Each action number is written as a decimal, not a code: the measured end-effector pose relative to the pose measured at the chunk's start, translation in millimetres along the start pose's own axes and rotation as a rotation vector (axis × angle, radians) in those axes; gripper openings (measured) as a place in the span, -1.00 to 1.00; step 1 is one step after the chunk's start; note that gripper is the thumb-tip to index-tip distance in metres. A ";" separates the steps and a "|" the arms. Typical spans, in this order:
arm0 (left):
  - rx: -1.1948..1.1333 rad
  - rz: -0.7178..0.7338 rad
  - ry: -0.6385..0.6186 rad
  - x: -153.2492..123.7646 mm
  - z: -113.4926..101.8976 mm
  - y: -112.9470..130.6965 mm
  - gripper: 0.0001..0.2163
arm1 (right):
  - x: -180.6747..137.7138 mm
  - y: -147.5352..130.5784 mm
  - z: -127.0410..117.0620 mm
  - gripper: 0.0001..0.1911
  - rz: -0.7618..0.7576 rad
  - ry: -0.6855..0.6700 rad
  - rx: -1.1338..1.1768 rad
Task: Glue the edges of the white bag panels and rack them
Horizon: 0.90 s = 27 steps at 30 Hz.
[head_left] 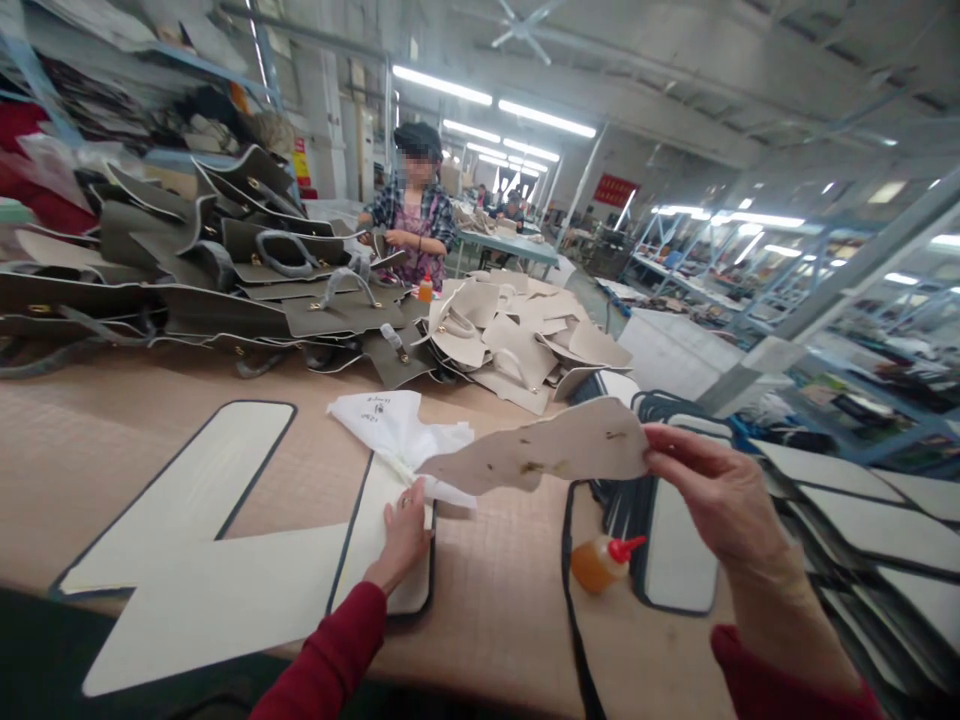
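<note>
My right hand (701, 485) pinches the right end of a long beige piece with wavy edges and brown stains (547, 450), held up above the table. Its left end reaches crumpled white paper (382, 420) with black handwriting. My left hand (405, 535) is closed at the paper's lower end, over a cream panel with a dark border (375, 545); its fingertips are partly hidden. Another cream panel (232, 590) lies beside that hand, its left end past the table's front edge. A dark-bordered cream panel (225, 460) rests farther left.
A squeeze bottle of amber liquid with a red tip (600, 563) is by dark-edged panels (679, 545) on the right. Olive bag pieces with handles (247, 260) and beige pieces (517, 330) are heaped at the back. A co-worker (412, 205) stands behind. More panels (847, 510) stack far right.
</note>
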<state>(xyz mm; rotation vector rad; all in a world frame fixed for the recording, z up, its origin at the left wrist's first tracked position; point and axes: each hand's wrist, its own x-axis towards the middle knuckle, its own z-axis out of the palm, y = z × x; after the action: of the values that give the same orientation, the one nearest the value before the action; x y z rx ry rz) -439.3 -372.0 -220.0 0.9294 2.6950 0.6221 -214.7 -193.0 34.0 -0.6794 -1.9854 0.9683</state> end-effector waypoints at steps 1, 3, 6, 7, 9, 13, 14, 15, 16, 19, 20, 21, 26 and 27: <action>0.001 -0.001 0.003 1.1 1.4 -0.1 -0.26 | 4.2 -4.5 -0.6 -0.65 0.012 -0.053 0.001; 0.002 0.009 0.000 3.1 3.7 -0.7 -0.26 | 13.6 -2.4 4.4 -0.65 0.043 -0.172 -0.021; 0.001 0.032 -0.022 4.7 5.1 -2.0 -0.24 | 28.9 25.1 22.1 -0.71 0.089 -0.321 -0.109; 0.002 0.034 -0.030 4.5 4.9 -2.3 -0.23 | 33.4 38.4 28.9 -0.76 0.104 -0.354 -0.153; 0.006 0.033 -0.043 3.0 3.2 -2.4 -0.24 | 40.5 66.4 41.6 -0.85 0.128 -0.386 -0.267; 0.020 0.047 -0.057 -3.3 -2.2 -0.5 -0.28 | 44.9 108.3 55.9 -0.82 0.100 -0.356 -0.498; 0.025 0.050 -0.060 -4.5 -3.1 0.1 -0.28 | 43.6 113.5 57.2 -0.82 0.076 -0.336 -0.536; 0.030 0.052 -0.063 -5.3 -3.7 0.6 -0.28 | 41.1 116.4 58.0 -0.83 0.048 -0.316 -0.565; 0.036 0.052 -0.066 -5.6 -3.9 1.1 -0.29 | 37.0 117.5 58.7 -0.83 0.016 -0.297 -0.585; 0.054 0.048 -0.071 -4.4 -1.9 1.3 -0.29 | 15.3 113.2 60.9 -0.85 -0.084 -0.261 -0.614; 0.058 0.047 -0.072 -3.7 -0.8 1.0 -0.28 | 6.5 110.9 61.7 -0.87 -0.112 -0.257 -0.617; 0.062 0.047 -0.073 -3.1 0.5 0.4 -0.28 | -1.7 108.7 62.2 -0.87 -0.133 -0.255 -0.618; 0.084 0.068 -0.065 -1.2 6.3 -3.8 -0.29 | 3.5 104.1 56.7 -0.87 -0.103 -0.225 -0.656; 0.092 0.073 -0.062 -1.2 7.0 -4.4 -0.30 | 15.5 104.2 54.7 -0.86 -0.080 -0.220 -0.668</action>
<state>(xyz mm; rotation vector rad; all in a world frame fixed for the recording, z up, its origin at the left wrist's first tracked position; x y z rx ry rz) -438.4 -373.6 -228.2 1.0566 2.6649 0.4784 -257.1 -144.3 -65.5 -0.8634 -2.5348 0.3196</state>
